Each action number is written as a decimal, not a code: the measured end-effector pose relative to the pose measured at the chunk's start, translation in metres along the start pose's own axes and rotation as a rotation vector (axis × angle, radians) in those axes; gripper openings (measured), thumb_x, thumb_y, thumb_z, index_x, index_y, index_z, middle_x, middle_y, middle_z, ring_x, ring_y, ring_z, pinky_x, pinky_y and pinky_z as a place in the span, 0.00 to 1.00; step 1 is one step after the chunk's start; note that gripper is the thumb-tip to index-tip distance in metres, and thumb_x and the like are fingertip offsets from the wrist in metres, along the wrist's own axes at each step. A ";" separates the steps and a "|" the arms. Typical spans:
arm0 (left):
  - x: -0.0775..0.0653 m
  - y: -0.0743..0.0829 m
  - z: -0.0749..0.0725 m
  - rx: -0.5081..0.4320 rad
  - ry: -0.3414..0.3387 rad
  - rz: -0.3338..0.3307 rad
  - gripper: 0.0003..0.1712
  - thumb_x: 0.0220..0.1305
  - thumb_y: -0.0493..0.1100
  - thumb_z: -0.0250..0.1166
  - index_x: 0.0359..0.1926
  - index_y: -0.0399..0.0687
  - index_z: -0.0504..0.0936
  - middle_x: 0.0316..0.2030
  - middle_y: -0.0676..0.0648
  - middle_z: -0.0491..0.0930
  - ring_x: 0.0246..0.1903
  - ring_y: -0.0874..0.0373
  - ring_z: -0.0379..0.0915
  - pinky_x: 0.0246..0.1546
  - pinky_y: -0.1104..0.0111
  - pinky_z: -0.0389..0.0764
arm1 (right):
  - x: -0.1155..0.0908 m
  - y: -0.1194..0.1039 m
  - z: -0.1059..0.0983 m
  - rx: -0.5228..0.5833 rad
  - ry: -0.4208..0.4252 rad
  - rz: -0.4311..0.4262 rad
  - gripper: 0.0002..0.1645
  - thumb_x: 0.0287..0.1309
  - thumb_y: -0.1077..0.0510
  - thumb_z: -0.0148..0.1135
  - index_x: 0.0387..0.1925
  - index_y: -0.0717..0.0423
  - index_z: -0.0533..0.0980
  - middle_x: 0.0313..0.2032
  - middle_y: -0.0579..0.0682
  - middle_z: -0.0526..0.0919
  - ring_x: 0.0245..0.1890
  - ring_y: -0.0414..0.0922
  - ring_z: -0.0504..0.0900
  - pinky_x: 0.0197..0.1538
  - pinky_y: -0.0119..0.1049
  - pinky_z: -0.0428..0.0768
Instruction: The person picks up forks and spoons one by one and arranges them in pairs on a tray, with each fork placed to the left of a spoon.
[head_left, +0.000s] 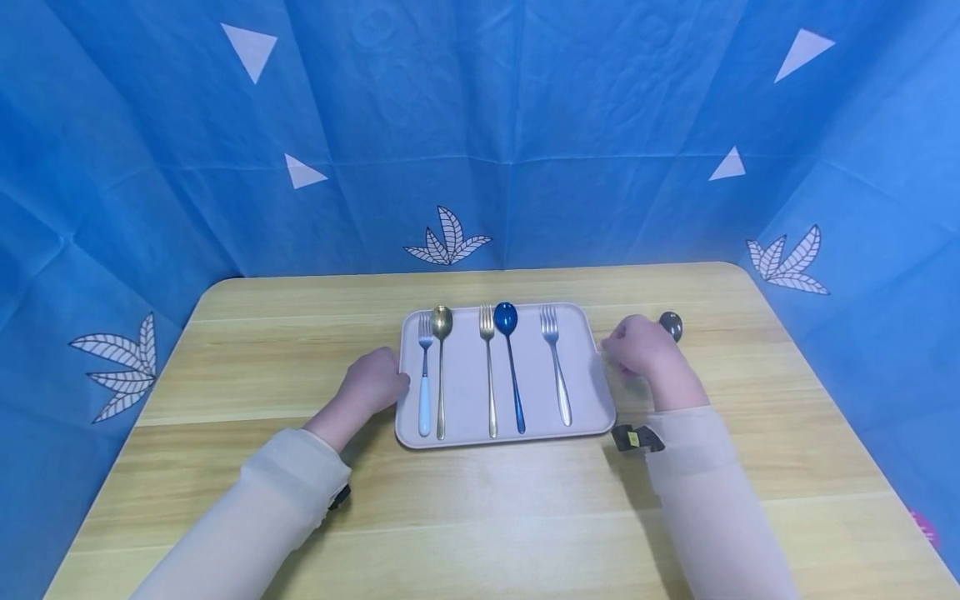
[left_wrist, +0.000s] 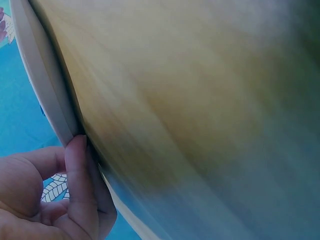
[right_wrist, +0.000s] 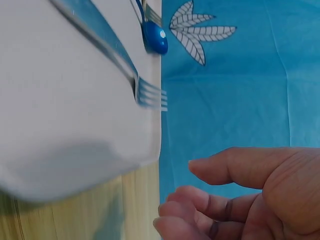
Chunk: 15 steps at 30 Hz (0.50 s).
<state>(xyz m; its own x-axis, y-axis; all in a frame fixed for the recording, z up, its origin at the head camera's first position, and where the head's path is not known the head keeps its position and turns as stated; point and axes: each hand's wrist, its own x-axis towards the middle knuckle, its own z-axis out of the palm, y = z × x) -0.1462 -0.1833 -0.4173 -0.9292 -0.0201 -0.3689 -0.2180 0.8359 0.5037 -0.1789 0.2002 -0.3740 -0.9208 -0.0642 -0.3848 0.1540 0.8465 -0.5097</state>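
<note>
A pale pinkish tray [head_left: 465, 408] lies on the table, its left rim pinched between the thumb and fingers of my left hand [head_left: 375, 382]; the left wrist view shows that hand [left_wrist: 75, 195] at the edge. On it, left to right, lie a fork with a light-blue handle [head_left: 424, 404], a gold spoon [head_left: 442, 358], a gold fork [head_left: 489, 358], a blue spoon [head_left: 512, 358] and a silver fork [head_left: 557, 367]. Beside the right rim is my right hand [head_left: 645, 350], thumb apart from loosely bent fingers, holding nothing. Past it shows a dark spoon's bowl [head_left: 671, 325], its handle hidden.
The light wooden table [head_left: 480, 525] ends against a blue cloth backdrop [head_left: 525, 125] behind and on both sides. Small dark devices sit at both wrists, one of them a black-and-yellow piece [head_left: 636, 438].
</note>
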 end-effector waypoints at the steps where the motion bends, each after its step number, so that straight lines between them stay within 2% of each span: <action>1: 0.000 0.000 0.000 -0.003 0.000 -0.001 0.05 0.64 0.36 0.54 0.33 0.39 0.74 0.25 0.44 0.73 0.23 0.53 0.70 0.21 0.67 0.70 | 0.000 0.002 -0.002 0.005 -0.003 -0.004 0.15 0.70 0.53 0.52 0.31 0.61 0.74 0.22 0.54 0.81 0.26 0.51 0.82 0.40 0.43 0.76; 6: 0.000 -0.001 0.002 -0.013 -0.001 0.002 0.05 0.64 0.36 0.54 0.34 0.39 0.74 0.25 0.44 0.73 0.23 0.53 0.70 0.21 0.67 0.70 | 0.000 0.014 -0.008 0.008 0.012 0.008 0.15 0.70 0.53 0.53 0.41 0.64 0.74 0.25 0.54 0.81 0.29 0.51 0.80 0.44 0.47 0.76; 15: 0.000 0.000 0.002 -0.003 -0.003 -0.006 0.05 0.65 0.36 0.54 0.33 0.39 0.74 0.25 0.44 0.73 0.23 0.53 0.70 0.21 0.67 0.70 | -0.001 0.033 -0.019 -0.015 0.060 0.028 0.17 0.68 0.52 0.54 0.44 0.64 0.74 0.25 0.54 0.82 0.29 0.51 0.81 0.50 0.55 0.74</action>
<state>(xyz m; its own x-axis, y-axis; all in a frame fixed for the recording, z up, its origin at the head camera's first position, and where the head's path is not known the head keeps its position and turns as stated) -0.1458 -0.1820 -0.4183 -0.9271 -0.0233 -0.3740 -0.2242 0.8343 0.5036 -0.1801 0.2386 -0.3757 -0.9360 -0.0086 -0.3519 0.1754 0.8554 -0.4874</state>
